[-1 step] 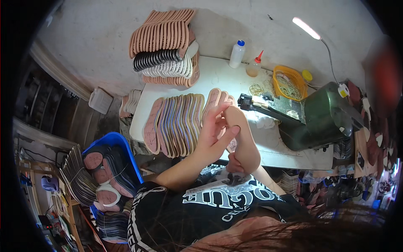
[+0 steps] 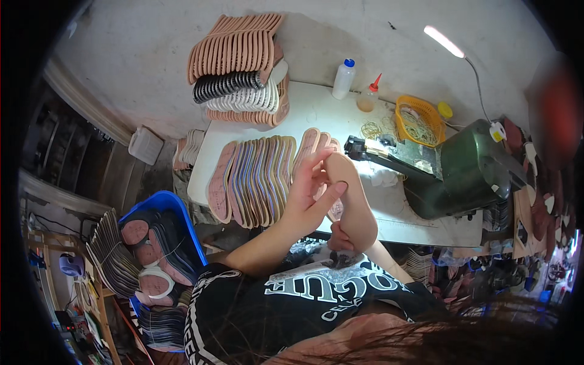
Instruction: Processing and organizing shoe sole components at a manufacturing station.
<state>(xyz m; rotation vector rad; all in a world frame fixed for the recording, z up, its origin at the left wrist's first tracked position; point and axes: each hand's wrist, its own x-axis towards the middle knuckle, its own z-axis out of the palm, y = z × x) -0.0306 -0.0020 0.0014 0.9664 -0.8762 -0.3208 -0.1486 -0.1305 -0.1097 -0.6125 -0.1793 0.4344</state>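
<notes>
A beige shoe insole (image 2: 354, 204) is held up in front of my chest, its smooth face showing. My left hand (image 2: 311, 193) grips its upper end, thumb lying across the face and fingers partly behind it. Lower down, my right hand (image 2: 340, 237) closes on the insole's near edge; most of that hand is hidden behind it. On the white table to the left stands a long row of insoles (image 2: 258, 179) on edge. A few more insoles (image 2: 309, 146) lie just beyond my left hand, partly covered by it.
A green sewing-type machine (image 2: 459, 167) with a long arm stands right on the white table (image 2: 413, 225). Behind are a yellow basket (image 2: 404, 121), a blue-capped bottle (image 2: 344, 82) and a red-tipped bottle (image 2: 367, 99). Bundled soles (image 2: 234, 52) are stacked far left. A blue crate (image 2: 198, 243) holds more soles.
</notes>
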